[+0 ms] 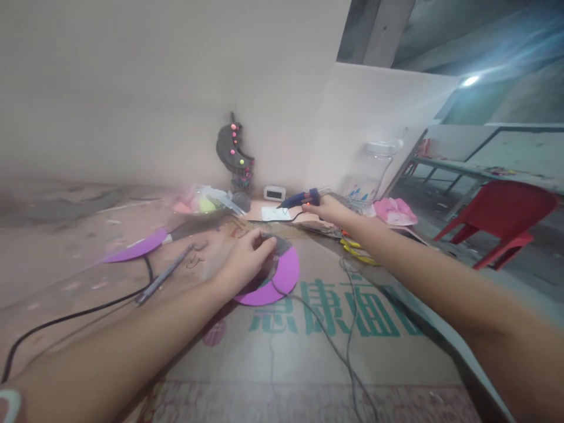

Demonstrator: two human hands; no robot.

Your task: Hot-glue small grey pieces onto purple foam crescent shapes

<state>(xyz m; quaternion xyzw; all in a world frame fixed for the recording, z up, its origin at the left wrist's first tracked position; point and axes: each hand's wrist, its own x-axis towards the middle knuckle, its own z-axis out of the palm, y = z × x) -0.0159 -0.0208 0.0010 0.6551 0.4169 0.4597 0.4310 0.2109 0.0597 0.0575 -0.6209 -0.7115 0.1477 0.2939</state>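
Right hand [328, 207] closed around the handle of a dark blue glue gun [302, 200], out toward the wall; orange light [308, 204] lit on its body, nozzle pointing left above or on a small white card [277, 213], contact unclear. Left hand [253, 255] down over the purple disc [286, 276] and the dark grey piece [268, 271] on it, thumb and fingers bent; cannot tell whether they pinch or only press. Disc lies on the printed cardboard [211, 382], in front of the card. Thin grey cord [324, 329] runs over the disc's near edge: a tug could, I judge, skew disc and piece together. The light suggests the gun is powered, so a hot tip swung low toward the left fingers could burn them, and a drip could mark the disc. Digital clock [274, 193] stands near the nozzle; a careless sweep might knock it.
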